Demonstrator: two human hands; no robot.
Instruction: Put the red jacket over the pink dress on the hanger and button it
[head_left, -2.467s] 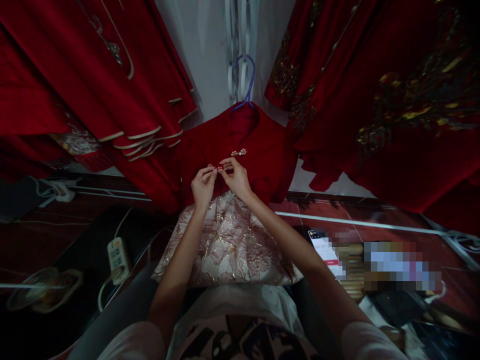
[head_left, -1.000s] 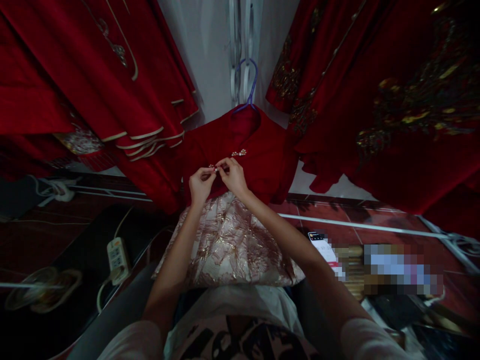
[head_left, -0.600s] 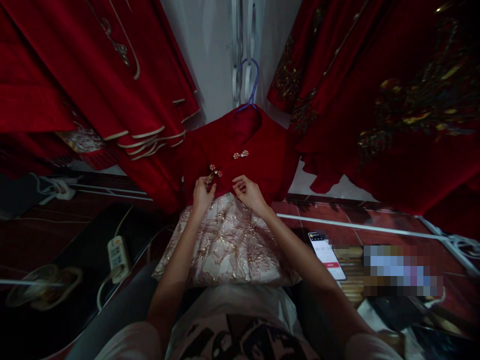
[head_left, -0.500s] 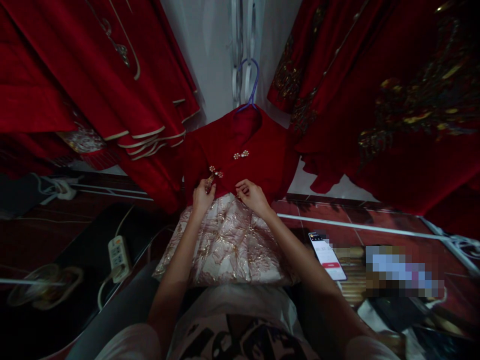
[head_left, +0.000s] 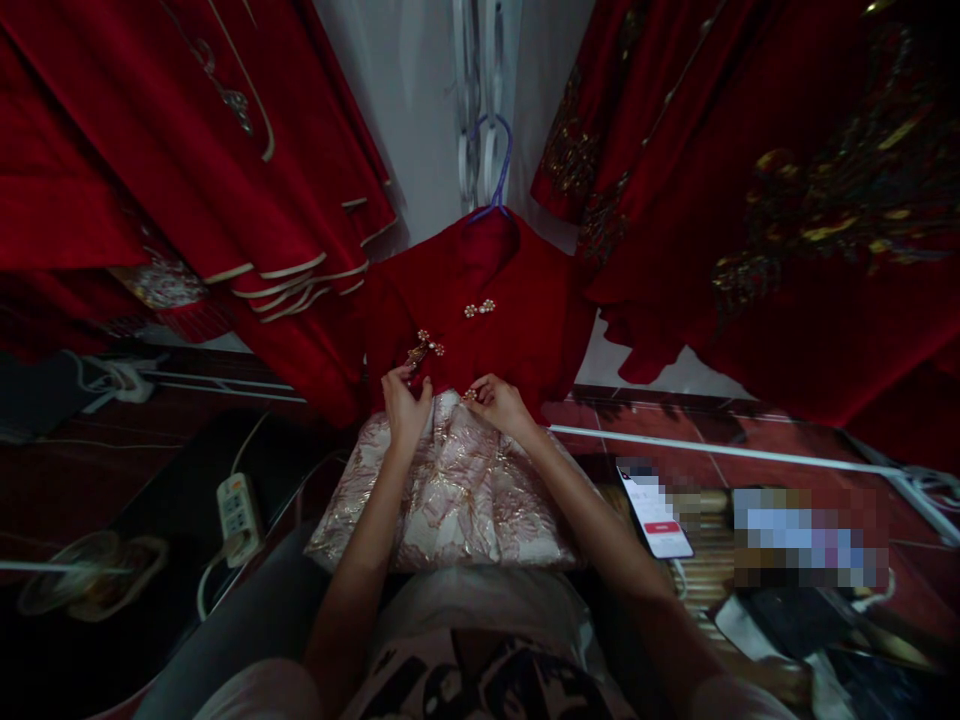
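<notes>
A dress with a red top (head_left: 525, 345) and a shiny pale patterned skirt (head_left: 450, 490) hangs in front of me on a purple hanger (head_left: 501, 175); the skirt spreads toward my lap. Jewelled flower clasps (head_left: 480, 308) decorate its chest, and a tasselled one (head_left: 426, 345) sits lower left. My left hand (head_left: 406, 408) is closed on red cloth at the waist, just below the tassel; its fingertips are partly hidden. Between the thumb and fingers of my right hand (head_left: 504, 405) is a small flower-shaped clasp (head_left: 470, 394) at the waist seam.
Red garments (head_left: 300, 200) hang at left, and more with gold embroidery (head_left: 810, 220) at right. A power strip (head_left: 238, 515) lies on a black surface at left. On a bamboo surface (head_left: 709, 560) at right rests a lit phone (head_left: 654, 512). A white rod (head_left: 720, 446) crosses behind it.
My right hand has shifted slightly down, and the flower clasp at its fingertips now shows. My left hand has dropped a little from the tassel. The view has moved slightly.
</notes>
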